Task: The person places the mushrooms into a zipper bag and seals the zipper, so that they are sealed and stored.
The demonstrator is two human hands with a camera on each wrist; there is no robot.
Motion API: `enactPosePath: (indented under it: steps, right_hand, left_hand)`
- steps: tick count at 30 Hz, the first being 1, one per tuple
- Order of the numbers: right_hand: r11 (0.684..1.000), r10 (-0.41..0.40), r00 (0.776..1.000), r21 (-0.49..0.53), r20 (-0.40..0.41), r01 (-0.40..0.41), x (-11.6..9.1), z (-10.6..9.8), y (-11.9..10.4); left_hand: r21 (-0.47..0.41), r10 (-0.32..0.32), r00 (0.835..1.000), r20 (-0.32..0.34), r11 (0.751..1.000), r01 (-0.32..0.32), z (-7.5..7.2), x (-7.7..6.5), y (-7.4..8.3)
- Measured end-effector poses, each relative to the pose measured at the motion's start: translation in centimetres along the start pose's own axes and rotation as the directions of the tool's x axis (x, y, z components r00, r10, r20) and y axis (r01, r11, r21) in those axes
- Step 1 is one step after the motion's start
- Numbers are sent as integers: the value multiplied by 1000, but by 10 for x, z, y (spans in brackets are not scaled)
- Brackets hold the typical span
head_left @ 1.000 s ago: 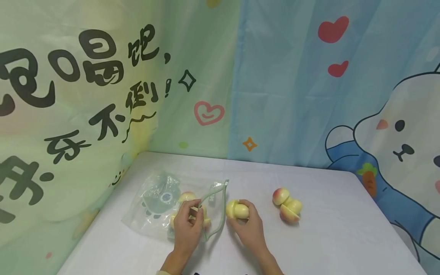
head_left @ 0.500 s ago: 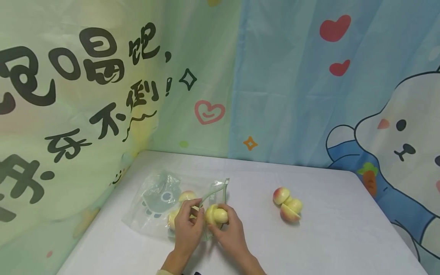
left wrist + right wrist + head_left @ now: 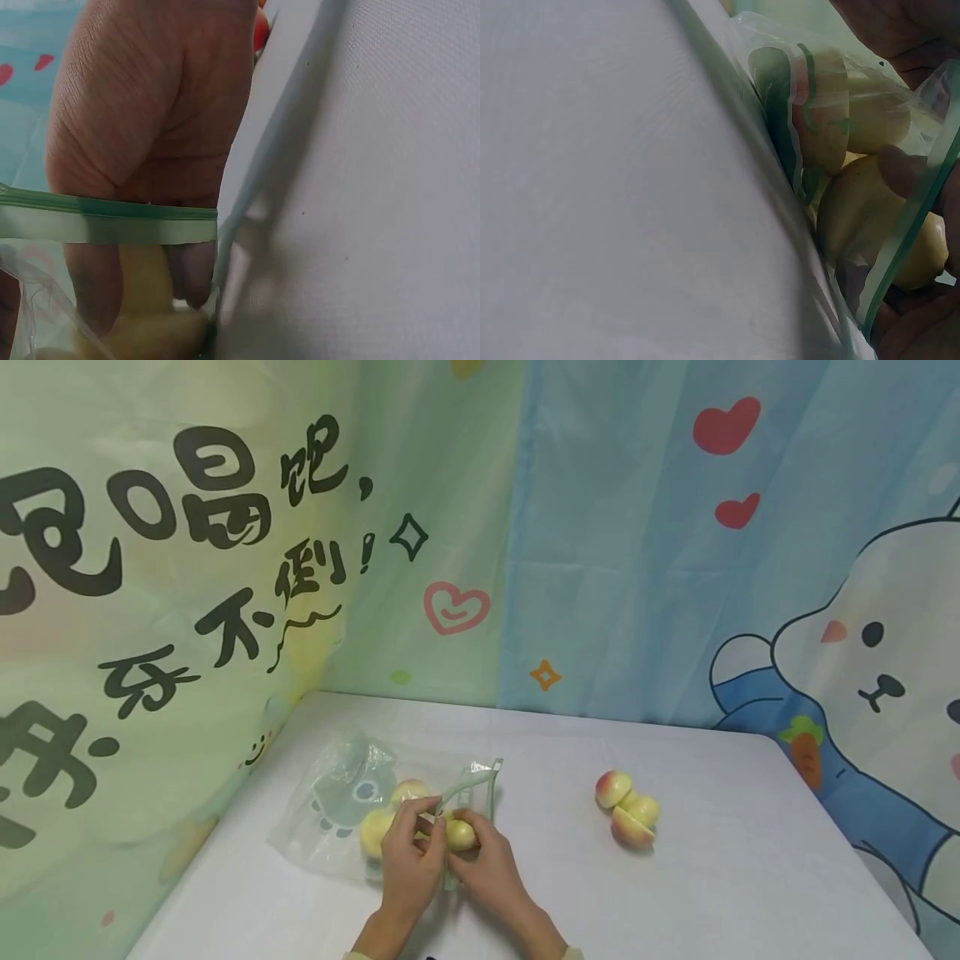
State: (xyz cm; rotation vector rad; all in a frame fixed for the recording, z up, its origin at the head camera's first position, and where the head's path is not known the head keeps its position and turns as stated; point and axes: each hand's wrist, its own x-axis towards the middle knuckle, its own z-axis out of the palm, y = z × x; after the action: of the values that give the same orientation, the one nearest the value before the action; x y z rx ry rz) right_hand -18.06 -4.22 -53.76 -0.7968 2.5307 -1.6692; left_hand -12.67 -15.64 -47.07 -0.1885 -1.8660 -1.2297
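Note:
A clear zip bag (image 3: 300, 831) with a green seal strip (image 3: 112, 217) lies on its side, mouth towards the right. My left hand (image 3: 408, 864) pinches the upper lip of that mouth. Inside the opening, my right hand (image 3: 491, 868) holds a yellow fruit piece (image 3: 461, 836) between thumb and fingers; the right wrist view shows the fruit (image 3: 859, 206) behind the clear plastic. Deeper in the bag lie other pieces, a yellow one (image 3: 375, 833) and a reddish-yellow one (image 3: 409, 791). My left hand partly hides the bag's contents.
To the right, several yellow fruit pieces with red skin (image 3: 632, 830) sit in a cluster on the white table (image 3: 720, 877). A printed curtain (image 3: 615, 560) hangs behind the table, and another printed cloth (image 3: 150, 635) runs along its left side.
My right hand has moved left with the yellow fruit piece, from outside the bag into its mouth. The left hand has stayed at the bag's lip.

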Motion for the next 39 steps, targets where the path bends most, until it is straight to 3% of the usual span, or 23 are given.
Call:
enactPosePath:
  steps: [3, 7, 15, 19, 23, 26, 30, 35, 39]
  right_hand:
    - [999, -9, 999, 44, 31, 7, 1, 0, 1]
    - [995, 5, 998, 100, 58, -11, 0, -3, 0]
    - [987, 38, 998, 155, 54, -46, -1, -17, 4]
    - [987, 48, 999, 153, 8, -49, -4, -28, 5]
    - [989, 58, 994, 138, -97, -44, -7, -45, 5]
    - [993, 56, 977, 118, -204, -32, -6, -65, 9]
    - [999, -34, 943, -36, -331, 23, -7, -97, 16]
    - [968, -160, 896, -245, -413, 60, -13, -132, 24]
    - [952, -201, 844, -303, -497, 48, -20, -151, 31]
  left_hand:
    - [-4, 22, 1000, -7, 1000, -22, 0, 0, -1]
    - [5, 7, 1000, -6, 1000, -7, 1, -1, -2]
    - [11, -17, 1000, 11, 1000, 17, 0, 1, 0]
    - [17, -3, 1000, 3, 1000, 3, 3, -4, -12]
    - [19, -15, 1000, -3, 1000, 15, 5, -10, -28]
    - [7, -30, 1000, 4, 1000, 30, 5, -12, -35]
    - [-14, -36, 999, 8, 999, 36, 6, -11, -36]
    - [1, -42, 999, 7, 999, 42, 6, -12, -31]
    - [-4, -29, 1000, 0, 1000, 29, 5, -7, -17]
